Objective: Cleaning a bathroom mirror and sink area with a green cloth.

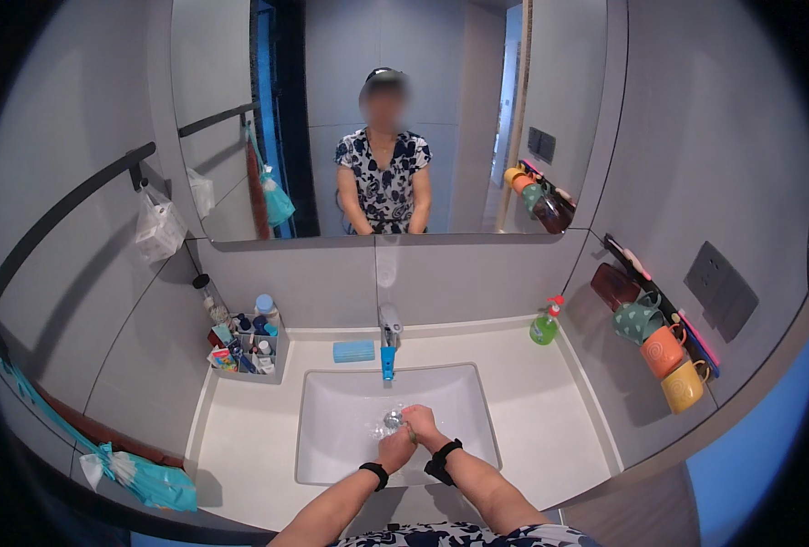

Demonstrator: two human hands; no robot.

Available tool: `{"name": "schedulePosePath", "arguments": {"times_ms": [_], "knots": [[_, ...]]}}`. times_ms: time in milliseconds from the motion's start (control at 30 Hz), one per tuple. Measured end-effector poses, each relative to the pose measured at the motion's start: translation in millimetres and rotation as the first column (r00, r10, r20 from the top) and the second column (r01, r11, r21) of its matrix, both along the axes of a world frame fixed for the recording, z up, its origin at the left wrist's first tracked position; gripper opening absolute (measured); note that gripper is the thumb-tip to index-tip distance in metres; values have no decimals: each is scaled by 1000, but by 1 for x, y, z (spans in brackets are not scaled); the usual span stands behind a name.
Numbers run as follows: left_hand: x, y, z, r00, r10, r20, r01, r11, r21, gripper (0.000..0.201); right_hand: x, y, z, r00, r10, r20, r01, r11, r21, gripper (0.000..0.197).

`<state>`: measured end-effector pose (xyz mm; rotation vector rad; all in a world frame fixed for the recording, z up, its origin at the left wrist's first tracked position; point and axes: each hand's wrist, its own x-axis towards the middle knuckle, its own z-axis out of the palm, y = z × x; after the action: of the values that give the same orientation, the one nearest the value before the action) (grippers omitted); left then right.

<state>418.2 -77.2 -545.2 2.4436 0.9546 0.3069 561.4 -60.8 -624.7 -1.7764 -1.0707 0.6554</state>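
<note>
Both my hands are low inside the white sink (pixel 331 456), close together in front of the drain (pixel 393 419). My left hand (pixel 395 448) is closed, its fingers bent toward the other hand. My right hand (pixel 420 423) is closed too and sits just above and to the right of it, touching it. A bit of something greenish shows between them, too small and covered to name. Water glints around the drain. Behind the hands stands the silver faucet (pixel 390 319) with a blue spout extension (pixel 387 363). Each wrist wears a black band.
A light blue sponge (pixel 354 351) lies left of the faucet. At the counter's back left stands a grey organizer (pixel 277 363) full of small toiletries; at the right, a green soap pump bottle (pixel 544 324). Several cups hang from the right wall rack, including a yellow mug (pixel 684 389).
</note>
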Motion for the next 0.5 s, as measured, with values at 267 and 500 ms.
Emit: {"name": "schedulePosePath", "arguments": {"times_ms": [267,500], "knots": [[-23,5,21,981,55,189,-88,981,172,29,-31,-30,86,802,-138,-581,190,981,30,42],[-32,18,89,959,-78,271,213,829,-517,38,-2,-87,135,684,50,-728,-155,985,-77,47]]}}
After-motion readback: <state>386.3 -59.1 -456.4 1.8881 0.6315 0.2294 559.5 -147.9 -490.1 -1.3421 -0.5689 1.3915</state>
